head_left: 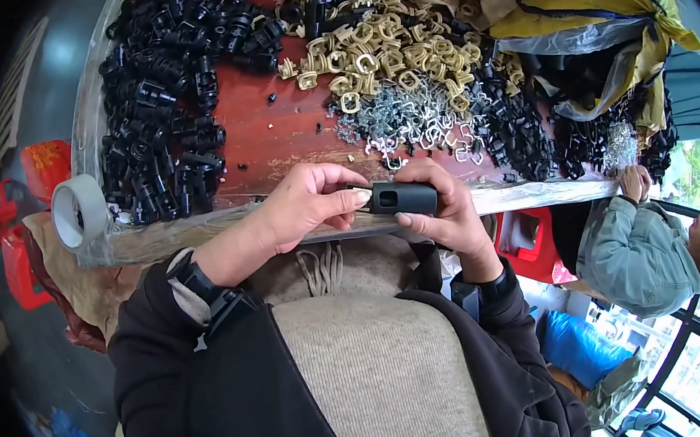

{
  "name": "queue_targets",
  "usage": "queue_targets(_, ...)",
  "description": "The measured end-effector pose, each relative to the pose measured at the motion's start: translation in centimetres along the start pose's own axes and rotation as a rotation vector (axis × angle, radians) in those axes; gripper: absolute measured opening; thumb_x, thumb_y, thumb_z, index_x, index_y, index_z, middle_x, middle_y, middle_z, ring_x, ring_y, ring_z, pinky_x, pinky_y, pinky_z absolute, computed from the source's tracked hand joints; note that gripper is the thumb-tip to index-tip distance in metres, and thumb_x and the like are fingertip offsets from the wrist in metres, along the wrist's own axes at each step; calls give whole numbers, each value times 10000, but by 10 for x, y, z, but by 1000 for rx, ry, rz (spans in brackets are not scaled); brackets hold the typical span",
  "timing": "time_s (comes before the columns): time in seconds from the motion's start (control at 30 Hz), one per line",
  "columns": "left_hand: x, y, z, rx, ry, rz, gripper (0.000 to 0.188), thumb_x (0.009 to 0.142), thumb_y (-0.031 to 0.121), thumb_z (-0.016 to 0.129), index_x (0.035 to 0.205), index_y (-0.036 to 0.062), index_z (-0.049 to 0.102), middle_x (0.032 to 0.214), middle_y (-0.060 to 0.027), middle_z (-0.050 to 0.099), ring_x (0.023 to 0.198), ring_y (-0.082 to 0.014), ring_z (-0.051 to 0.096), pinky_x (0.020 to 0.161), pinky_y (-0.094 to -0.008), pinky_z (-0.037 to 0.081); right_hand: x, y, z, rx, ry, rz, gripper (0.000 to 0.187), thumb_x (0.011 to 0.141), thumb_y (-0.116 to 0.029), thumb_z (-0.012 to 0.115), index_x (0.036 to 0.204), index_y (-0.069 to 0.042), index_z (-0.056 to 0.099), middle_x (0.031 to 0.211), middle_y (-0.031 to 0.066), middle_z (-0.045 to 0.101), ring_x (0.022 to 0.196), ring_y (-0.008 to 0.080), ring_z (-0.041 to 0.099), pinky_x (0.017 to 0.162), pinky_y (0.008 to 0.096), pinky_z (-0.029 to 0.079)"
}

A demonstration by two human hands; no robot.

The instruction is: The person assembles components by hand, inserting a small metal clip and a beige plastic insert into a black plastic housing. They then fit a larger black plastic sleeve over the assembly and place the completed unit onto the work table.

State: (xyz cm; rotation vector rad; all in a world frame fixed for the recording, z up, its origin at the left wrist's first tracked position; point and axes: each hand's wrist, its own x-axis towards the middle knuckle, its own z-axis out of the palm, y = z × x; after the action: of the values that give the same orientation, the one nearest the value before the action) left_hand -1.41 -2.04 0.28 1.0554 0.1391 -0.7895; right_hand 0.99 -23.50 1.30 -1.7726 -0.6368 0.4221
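Black housing (pixel 418 199), a short casing with a squarish window (pixel 387 200) in its upper face, was held over the middle of the worktop's near edge (pixel 525 196). Its right end was grasped by the right hand (pixel 453 217), between thumb and fingers. Its left end was met by the fingertips of the left hand (pixel 308 204); whether anything was pinched there could not be told. Light, stiff, slightly slippery handling was judged likely; a grip on the plain sides, clear of the window, was preferred.

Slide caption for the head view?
Right hand holds a black windowed housing, left hand at its end, before a red tabletop heaped with black fittings and tan clips.
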Motion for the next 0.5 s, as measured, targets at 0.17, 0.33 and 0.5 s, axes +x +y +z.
queue_targets(0.17,9,0,-2,-7,60,42,236,774,125,567,961,-17,536,733,-29,558,587,-67,517,538,-187,446,3,4,1,-137,62,-111,392,634,-183,698,923,1,506,890,84,516,810,180,497,707,278,393)
queue_targets(0.33,13,3,1,-23,56,-2,248,776,129,567,970,-22,535,752,-36,565,596,-72,526,555,-189,453,0,6,6,-235,122,-149,413,649,-206,695,943,2,493,882,83,514,811,179,498,708,279,398)
queue_targets(0.5,8,10,11,102,69,32,286,774,135,573,1002,-29,522,781,-41,571,623,-78,537,575,-192,458,-8,8,16,-25,197,-9,399,668,-207,684,950,-2,490,873,92,516,803,177,504,709,273,402)
